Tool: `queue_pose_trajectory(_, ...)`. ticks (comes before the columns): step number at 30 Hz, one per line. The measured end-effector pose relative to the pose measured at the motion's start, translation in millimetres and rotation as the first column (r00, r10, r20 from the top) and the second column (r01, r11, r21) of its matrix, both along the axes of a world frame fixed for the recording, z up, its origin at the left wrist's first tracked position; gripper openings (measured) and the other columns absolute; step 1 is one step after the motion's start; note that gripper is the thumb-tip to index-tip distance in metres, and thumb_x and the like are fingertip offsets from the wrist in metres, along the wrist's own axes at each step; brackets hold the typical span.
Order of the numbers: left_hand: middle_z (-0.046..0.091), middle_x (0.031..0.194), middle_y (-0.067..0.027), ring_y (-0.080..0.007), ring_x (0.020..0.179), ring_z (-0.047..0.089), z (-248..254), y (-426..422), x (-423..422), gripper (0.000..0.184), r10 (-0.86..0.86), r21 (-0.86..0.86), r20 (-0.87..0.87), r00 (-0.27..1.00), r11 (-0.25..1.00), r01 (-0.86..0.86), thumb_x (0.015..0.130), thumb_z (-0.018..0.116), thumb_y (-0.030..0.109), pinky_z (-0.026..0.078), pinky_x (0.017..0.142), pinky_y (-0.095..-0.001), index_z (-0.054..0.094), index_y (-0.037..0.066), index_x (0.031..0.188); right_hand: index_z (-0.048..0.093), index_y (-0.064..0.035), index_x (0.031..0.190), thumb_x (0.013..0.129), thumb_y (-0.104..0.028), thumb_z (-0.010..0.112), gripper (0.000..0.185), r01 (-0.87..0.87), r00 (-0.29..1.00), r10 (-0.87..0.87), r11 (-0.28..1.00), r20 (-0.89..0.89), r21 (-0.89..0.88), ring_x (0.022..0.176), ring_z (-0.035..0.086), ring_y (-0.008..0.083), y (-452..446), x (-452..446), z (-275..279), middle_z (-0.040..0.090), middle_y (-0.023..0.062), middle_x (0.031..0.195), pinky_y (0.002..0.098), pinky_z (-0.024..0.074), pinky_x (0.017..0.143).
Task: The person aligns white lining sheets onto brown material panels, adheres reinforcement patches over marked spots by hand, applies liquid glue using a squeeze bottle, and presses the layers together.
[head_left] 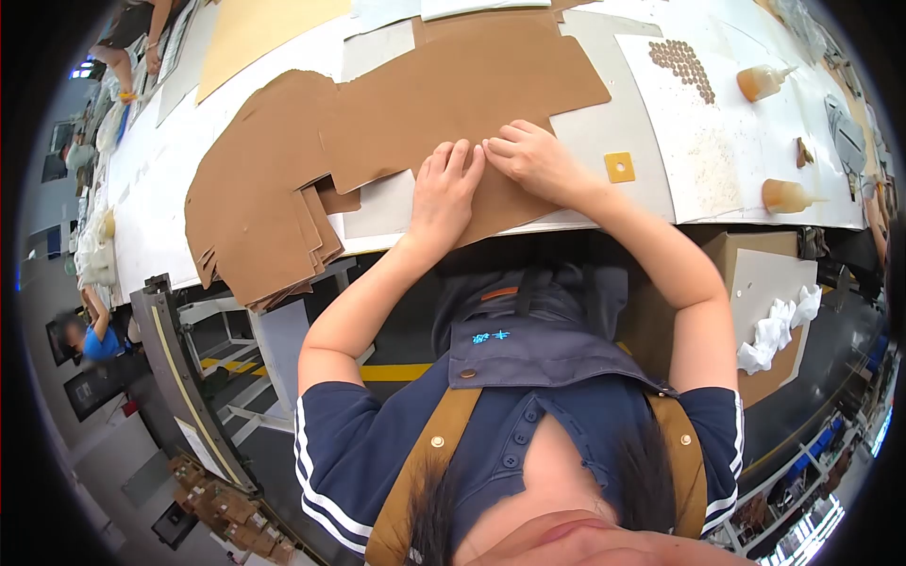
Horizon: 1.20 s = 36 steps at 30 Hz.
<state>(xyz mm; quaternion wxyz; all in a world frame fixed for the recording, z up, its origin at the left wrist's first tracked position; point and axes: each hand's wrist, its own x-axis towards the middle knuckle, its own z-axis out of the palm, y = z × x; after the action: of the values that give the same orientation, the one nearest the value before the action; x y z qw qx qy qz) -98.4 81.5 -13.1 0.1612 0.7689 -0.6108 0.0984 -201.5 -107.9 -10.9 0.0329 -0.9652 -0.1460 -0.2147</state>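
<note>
Brown leather-like pieces lie overlapped across the worktable in front of me. My left hand rests on them, its fingers bent together with their tips at an edge of the brown material. Close beside it, my right hand has its fingers curled, with thumb and forefinger closed at the same edge. The fingertips of both hands nearly meet. Below them, a smaller brown piece reaches the table's front edge. What lies under my fingers is partly hidden.
A yellow square with a hole lies right of my hands. Farther right are many small brown discs and two amber nozzle bottles. A stack of brown pieces overhangs the front left. A cardboard box stands below the table.
</note>
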Motion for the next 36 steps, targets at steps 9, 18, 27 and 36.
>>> queue_pose_trajectory(9,0.057,0.129,-0.0141,-0.0323,0.123,0.055,1.9,1.3,0.7,0.046,-0.021,-0.027,-0.036,0.999,0.999,0.020,0.083,0.059,0.002,0.047,0.102,-0.0438,0.062,0.000,0.129,0.069,-0.0045,0.093,0.084,-0.011,0.063,0.013,-0.046,0.999,0.047,0.998,0.012,-0.041,0.092,0.059,0.0191,-7.1,-1.0,3.4,0.061,0.0014,0.093,0.0333,0.0497,0.089)
queue_pose_trajectory(18,0.056,0.132,-0.0135,-0.0329,0.126,0.053,4.4,4.4,0.1,0.045,-0.012,-0.010,-0.093,0.996,1.000,0.011,0.084,0.058,0.000,0.045,0.105,-0.0451,0.063,0.000,0.128,0.070,-0.0042,0.091,0.077,-0.009,0.065,0.015,0.065,0.997,-0.063,0.998,-0.048,0.028,0.092,0.061,0.0209,15.0,-1.8,2.6,0.063,0.0027,0.093,0.0324,0.0519,0.086)
queue_pose_trajectory(27,0.056,0.133,-0.0150,-0.0346,0.127,0.053,2.3,3.5,-2.2,0.044,-0.010,-0.054,-0.144,0.990,0.999,0.003,0.084,0.057,-0.002,0.044,0.107,-0.0442,0.062,-0.002,0.127,0.070,-0.0021,0.094,0.076,-0.010,0.065,0.021,0.064,0.993,-0.077,0.989,0.093,0.133,0.093,0.060,0.0204,10.1,-7.1,-12.0,0.062,0.0050,0.093,0.0319,0.0511,0.088)
queue_pose_trajectory(36,0.059,0.133,-0.0153,-0.0330,0.125,0.056,0.0,3.3,0.2,0.042,-0.025,-0.029,-0.094,0.995,0.999,0.023,0.086,0.056,-0.001,0.046,0.106,-0.0445,0.065,-0.001,0.127,0.070,0.0028,0.104,0.077,-0.009,0.065,0.029,0.138,0.990,-0.139,0.990,-0.039,-0.014,0.093,0.061,0.0231,32.4,-6.3,-3.4,0.065,0.0062,0.096,0.0341,0.0509,0.089)
